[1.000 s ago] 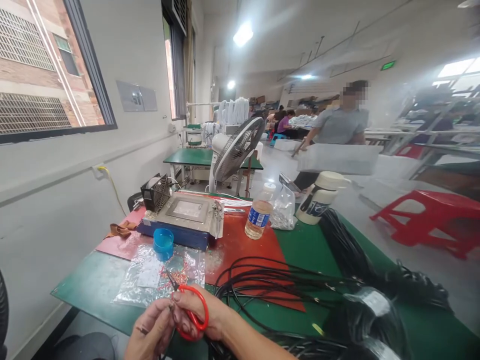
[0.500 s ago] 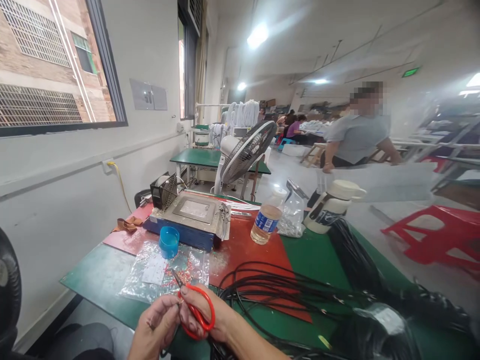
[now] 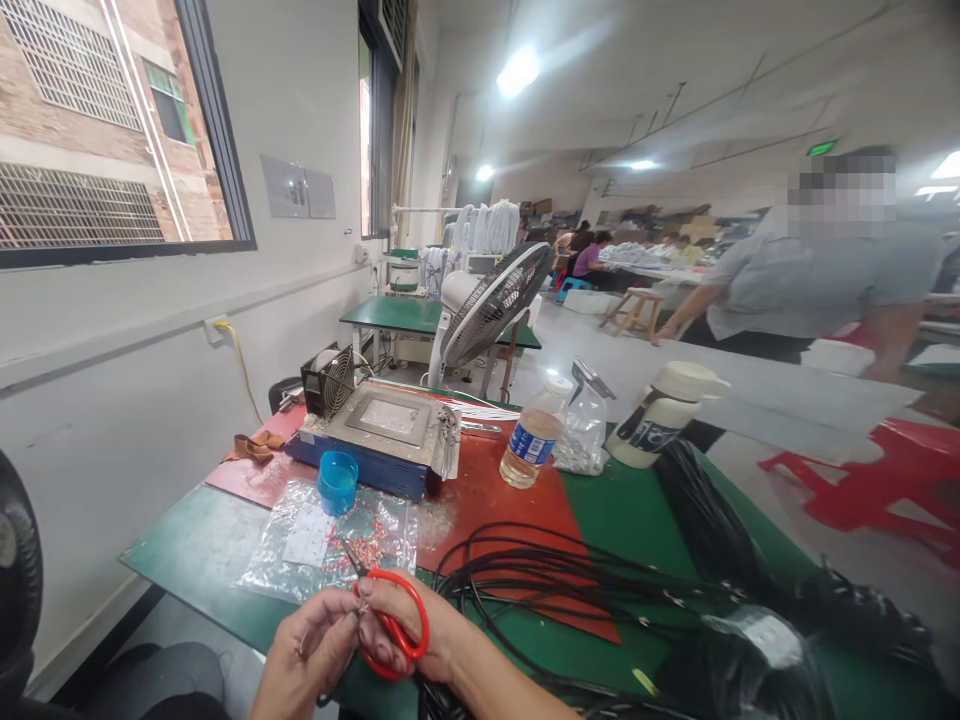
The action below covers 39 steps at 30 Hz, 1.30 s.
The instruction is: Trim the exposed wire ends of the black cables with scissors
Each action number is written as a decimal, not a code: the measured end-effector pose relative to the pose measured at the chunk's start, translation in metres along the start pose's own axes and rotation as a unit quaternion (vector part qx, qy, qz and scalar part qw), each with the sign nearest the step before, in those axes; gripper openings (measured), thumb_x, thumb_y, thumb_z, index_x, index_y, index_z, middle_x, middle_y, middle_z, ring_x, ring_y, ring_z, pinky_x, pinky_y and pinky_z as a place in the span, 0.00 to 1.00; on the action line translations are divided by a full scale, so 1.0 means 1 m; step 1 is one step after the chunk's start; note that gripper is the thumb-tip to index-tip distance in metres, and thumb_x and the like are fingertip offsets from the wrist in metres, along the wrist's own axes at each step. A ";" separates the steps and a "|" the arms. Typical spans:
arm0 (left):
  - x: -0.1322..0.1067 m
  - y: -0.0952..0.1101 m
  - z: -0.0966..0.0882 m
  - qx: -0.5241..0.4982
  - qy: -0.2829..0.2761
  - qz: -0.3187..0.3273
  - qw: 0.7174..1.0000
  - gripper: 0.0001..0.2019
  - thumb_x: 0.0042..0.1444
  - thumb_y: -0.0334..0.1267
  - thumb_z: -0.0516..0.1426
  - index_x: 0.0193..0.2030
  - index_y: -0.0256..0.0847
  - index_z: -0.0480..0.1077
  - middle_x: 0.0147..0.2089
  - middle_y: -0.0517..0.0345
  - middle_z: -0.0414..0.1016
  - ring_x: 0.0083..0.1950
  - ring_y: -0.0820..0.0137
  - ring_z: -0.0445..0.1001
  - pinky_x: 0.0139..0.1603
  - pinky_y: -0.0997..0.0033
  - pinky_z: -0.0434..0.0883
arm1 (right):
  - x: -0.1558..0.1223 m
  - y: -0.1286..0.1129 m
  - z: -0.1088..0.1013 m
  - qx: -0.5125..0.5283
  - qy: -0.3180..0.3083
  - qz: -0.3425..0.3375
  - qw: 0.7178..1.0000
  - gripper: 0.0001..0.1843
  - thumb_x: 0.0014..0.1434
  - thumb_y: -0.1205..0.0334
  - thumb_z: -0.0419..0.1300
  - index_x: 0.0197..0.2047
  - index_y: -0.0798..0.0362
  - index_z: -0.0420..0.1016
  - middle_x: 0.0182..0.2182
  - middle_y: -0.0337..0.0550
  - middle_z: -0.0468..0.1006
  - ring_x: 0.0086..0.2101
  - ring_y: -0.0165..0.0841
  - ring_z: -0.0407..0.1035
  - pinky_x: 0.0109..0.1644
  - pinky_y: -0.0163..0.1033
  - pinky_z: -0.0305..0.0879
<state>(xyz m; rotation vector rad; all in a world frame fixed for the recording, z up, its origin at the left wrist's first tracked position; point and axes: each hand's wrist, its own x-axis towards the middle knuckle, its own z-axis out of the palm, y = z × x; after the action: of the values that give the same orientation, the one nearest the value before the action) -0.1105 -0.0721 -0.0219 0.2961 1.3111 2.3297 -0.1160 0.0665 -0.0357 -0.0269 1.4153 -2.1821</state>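
**Scissors held at the near edge, blades aimed away**

Scissors point(image 3: 390, 620) with red loop handles sat at the near edge of the green bench point(image 3: 187, 550), gripped in the right hand point(image 3: 420, 630), whose fingers were threaded through the loops and closed on them. The left hand point(image 3: 307, 650) met them from the left, its fingers pinched together at the base of the blades on something too small to make out. Against the half-second before, the hands had barely shifted; only the view had settled slightly, so the work looked steady, mid-step. The tool's long axis ran from the loops near the wrist up and leftward, tips pointing away from the person toward the clear plastic bag point(image 3: 330, 540) of small reddish parts.

Just right of the hands lay a tangle of black cables point(image 3: 570, 580). Farther on stood a blue cup point(image 3: 337, 482), a flat metal-topped machine point(image 3: 382, 430), a water bottle point(image 3: 534, 445) and a white jug point(image 3: 664, 410). Beyond, a fan point(image 3: 491, 305), and a person in grey point(image 3: 810, 290), who had moved rightward across the aisle.
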 end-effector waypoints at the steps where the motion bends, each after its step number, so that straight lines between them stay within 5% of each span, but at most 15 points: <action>1: 0.000 0.001 0.000 -0.001 -0.002 -0.002 1.000 0.05 0.48 0.39 0.63 0.29 0.40 0.76 0.23 0.56 0.75 0.23 0.72 0.69 0.23 0.75 0.62 | -0.001 -0.001 0.000 -0.002 0.002 0.004 1.000 0.29 0.46 0.38 0.57 0.17 0.60 0.68 0.08 0.36 0.64 0.07 0.21 0.54 0.07 0.25 0.48; 10: -0.001 0.001 -0.014 0.082 -0.072 -0.005 0.994 0.04 0.52 0.36 0.60 0.30 0.40 0.75 0.23 0.57 0.73 0.26 0.70 0.70 0.29 0.72 0.65 | -0.005 -0.006 0.005 0.016 0.017 0.041 0.999 0.22 0.40 0.46 0.63 0.17 0.59 0.67 0.09 0.36 0.65 0.08 0.22 0.55 0.07 0.25 0.46; 12: 0.000 -0.002 -0.017 0.084 -0.041 -0.005 0.996 0.05 0.51 0.38 0.60 0.30 0.40 0.75 0.22 0.56 0.73 0.24 0.73 0.68 0.22 0.76 0.61 | -0.003 -0.004 0.005 0.016 0.018 0.024 0.999 0.26 0.42 0.42 0.61 0.17 0.60 0.67 0.09 0.36 0.64 0.07 0.21 0.54 0.07 0.25 0.46; 15: -0.001 -0.005 -0.016 0.083 0.088 -0.014 0.993 0.10 0.47 0.44 0.63 0.31 0.39 0.74 0.21 0.59 0.71 0.17 0.81 0.58 0.17 0.80 0.50 | 0.000 0.000 0.003 0.025 0.015 -0.015 0.999 0.31 0.46 0.35 0.56 0.19 0.61 0.69 0.09 0.36 0.64 0.07 0.21 0.54 0.07 0.25 0.46; 19: -0.002 -0.001 -0.006 0.083 0.182 -0.008 0.980 0.16 0.39 0.46 0.67 0.31 0.37 0.75 0.17 0.63 0.66 0.15 0.83 0.52 0.16 0.81 0.48 | 0.001 -0.001 0.003 0.031 0.010 -0.052 0.998 0.28 0.47 0.40 0.59 0.21 0.61 0.70 0.09 0.35 0.65 0.08 0.21 0.54 0.08 0.25 0.46; 30: 0.001 -0.007 -0.009 0.093 0.162 0.008 0.982 0.15 0.41 0.46 0.66 0.32 0.37 0.75 0.22 0.55 0.75 0.18 0.78 0.61 0.16 0.80 0.50 | 0.001 -0.001 0.004 0.004 0.059 -0.042 0.997 0.24 0.49 0.46 0.59 0.20 0.61 0.70 0.08 0.34 0.63 0.08 0.21 0.53 0.09 0.26 0.47; 39: 0.003 -0.009 -0.009 0.049 0.180 0.003 0.982 0.18 0.39 0.47 0.66 0.33 0.36 0.74 0.14 0.66 0.64 0.13 0.85 0.51 0.13 0.85 0.48 | 0.000 -0.003 0.006 -0.002 0.055 -0.050 0.997 0.25 0.47 0.44 0.59 0.19 0.61 0.70 0.08 0.35 0.64 0.07 0.21 0.53 0.08 0.25 0.46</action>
<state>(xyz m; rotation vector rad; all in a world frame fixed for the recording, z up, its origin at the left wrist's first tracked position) -0.1142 -0.0734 -0.0347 -0.0999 1.5949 2.4058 -0.1155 0.0626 -0.0309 0.0224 1.5072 -2.2936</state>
